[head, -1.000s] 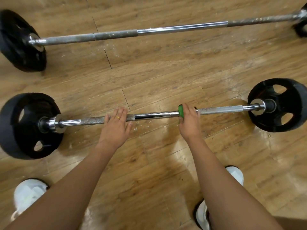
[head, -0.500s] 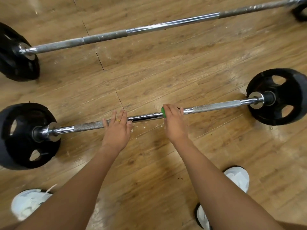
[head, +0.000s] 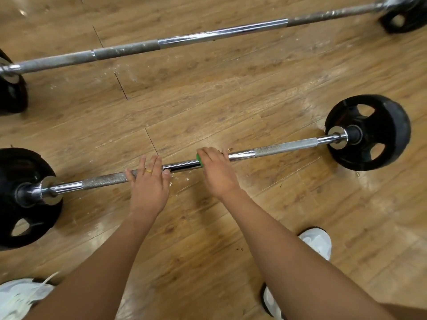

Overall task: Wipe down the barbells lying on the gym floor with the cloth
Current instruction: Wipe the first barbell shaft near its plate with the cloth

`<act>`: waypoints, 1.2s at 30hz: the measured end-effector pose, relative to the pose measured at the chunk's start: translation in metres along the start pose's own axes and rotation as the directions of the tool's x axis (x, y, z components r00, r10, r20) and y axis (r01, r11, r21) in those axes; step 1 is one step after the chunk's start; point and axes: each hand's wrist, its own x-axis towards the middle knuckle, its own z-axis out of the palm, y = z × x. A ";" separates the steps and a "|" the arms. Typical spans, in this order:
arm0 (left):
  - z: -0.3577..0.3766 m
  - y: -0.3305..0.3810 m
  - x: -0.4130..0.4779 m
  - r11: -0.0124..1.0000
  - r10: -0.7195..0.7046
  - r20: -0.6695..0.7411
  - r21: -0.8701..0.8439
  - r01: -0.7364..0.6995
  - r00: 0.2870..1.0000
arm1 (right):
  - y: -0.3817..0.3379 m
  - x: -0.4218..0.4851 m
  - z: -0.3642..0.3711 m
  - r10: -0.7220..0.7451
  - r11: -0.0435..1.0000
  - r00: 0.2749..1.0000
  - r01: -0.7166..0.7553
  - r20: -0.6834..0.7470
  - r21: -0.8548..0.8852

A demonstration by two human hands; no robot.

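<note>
Since there's only the head view to go by, everything comes from it: the near barbell (head: pixel 182 165) lies on the wood floor (head: pixel 231 107) w/ its long axis running left-right, tilted a bit up toward the right, straight across in front of both hands. The right hand (head: pixel 217 172) has its grip clenched round the smooth middle of the bar, w/ the green cloth (head: pixel 198 159) under the fingers, only its left edge showing. The left hand (head: pixel 149 185) rests flat on the bar just to the left, fingers straight, grip released, prob. steadying it. Rightward the bar runs bare through a rough section to the right plate (head: pixel 390 135), so that's the open stretch for wiping, I'd say. Leftward, the left hand is in the way before the left plate (head: pixel 44 215). The far barbell (head: pixel 221 34) lies roughly parallel, well apart, w/ nothing touching it.
</note>
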 end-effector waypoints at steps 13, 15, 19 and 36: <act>-0.003 0.006 0.002 0.999 -0.034 0.002 -0.025 0.034 0.999 | 0.072 0.013 -0.045 -0.260 0.916 0.903 0.343 0.342 -0.209; -0.005 0.007 0.002 1.000 -0.026 0.019 0.003 0.026 0.999 | 0.070 0.013 -0.042 -0.247 0.931 0.905 0.321 0.347 -0.174; -0.008 0.027 0.008 0.987 0.149 0.002 0.060 -0.149 0.989 | 0.069 0.002 -0.029 -0.246 0.952 0.954 0.270 0.169 -0.141; 0.011 0.051 0.014 0.979 0.181 0.040 0.092 -0.183 0.983 | 0.047 0.006 0.005 -0.296 0.933 0.953 0.272 -0.073 -0.234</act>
